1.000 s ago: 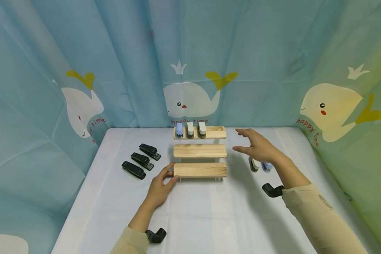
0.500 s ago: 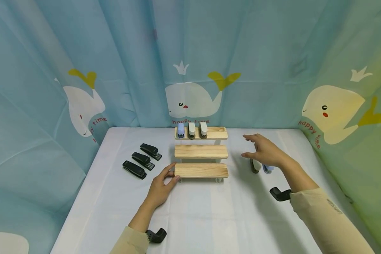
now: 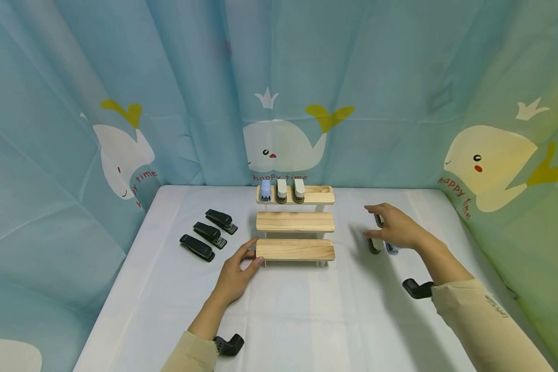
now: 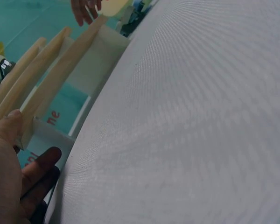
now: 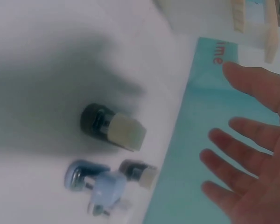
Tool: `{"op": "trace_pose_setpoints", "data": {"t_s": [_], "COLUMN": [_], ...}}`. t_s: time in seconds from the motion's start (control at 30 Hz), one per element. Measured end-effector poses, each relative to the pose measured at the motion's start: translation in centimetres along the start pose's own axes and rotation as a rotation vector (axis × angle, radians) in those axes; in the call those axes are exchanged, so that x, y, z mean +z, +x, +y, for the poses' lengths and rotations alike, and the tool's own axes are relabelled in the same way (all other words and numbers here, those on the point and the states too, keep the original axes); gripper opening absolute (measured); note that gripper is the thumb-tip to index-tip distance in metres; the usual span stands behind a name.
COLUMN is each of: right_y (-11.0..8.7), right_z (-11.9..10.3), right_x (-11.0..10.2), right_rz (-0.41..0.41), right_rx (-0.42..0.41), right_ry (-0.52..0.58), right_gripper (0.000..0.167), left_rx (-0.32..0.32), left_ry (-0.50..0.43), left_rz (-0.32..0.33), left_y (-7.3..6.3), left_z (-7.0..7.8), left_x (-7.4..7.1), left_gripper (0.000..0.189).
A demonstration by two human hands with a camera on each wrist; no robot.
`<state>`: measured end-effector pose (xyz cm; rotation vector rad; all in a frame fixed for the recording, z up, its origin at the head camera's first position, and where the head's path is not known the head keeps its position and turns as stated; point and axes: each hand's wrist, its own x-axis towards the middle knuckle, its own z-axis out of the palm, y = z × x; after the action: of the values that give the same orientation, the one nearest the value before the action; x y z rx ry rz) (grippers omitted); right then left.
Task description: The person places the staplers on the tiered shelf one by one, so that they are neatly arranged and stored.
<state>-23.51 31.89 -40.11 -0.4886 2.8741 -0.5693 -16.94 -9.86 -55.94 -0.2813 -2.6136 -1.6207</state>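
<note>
My left hand point(image 3: 234, 274) holds the left end of the lowest board of a three-tier wooden display stand point(image 3: 295, 250); in the left wrist view a fingertip lies against the board's end. Over the table's right side hovers my right hand point(image 3: 395, 226), fingers apart and nothing in them. Below it are a white mini stapler point(image 5: 126, 131), a light-blue mini stapler point(image 5: 107, 189) and another white-topped one point(image 5: 147, 175), partly covered by the hand in the head view. On the top tier stand a blue stapler point(image 3: 265, 190) and two white staplers point(image 3: 281, 191).
Three black staplers point(image 3: 207, 234) lie in a slanting row left of the stand. A blue curtain point(image 3: 204, 103) with whale prints hangs behind the white-covered table point(image 3: 288, 320).
My right hand has moved right and slightly down, away from the stand to over the small staplers. The left hand stays on the stand; the view has shifted slightly.
</note>
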Motion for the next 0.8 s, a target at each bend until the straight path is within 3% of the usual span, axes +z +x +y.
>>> {"op": "trace_pose_setpoints", "data": {"t_s": [0.37, 0.8], "right_y": [-0.5, -0.6], "right_z": [1.2, 2.8], "right_x": [0.3, 1.0], "right_rz": [-0.047, -0.098], "right_rx": [-0.014, 0.027], "right_ry": [-0.02, 0.006], "right_gripper": [0.075, 0.079], "left_rx": [-0.012, -0.01], "left_ry": [-0.005, -0.011], "left_rz": [-0.002, -0.01], "left_y": [0.0, 0.0], "left_z": [0.1, 0.0], "left_x": [0.0, -0.1], "left_gripper": [0.058, 0.058]}}
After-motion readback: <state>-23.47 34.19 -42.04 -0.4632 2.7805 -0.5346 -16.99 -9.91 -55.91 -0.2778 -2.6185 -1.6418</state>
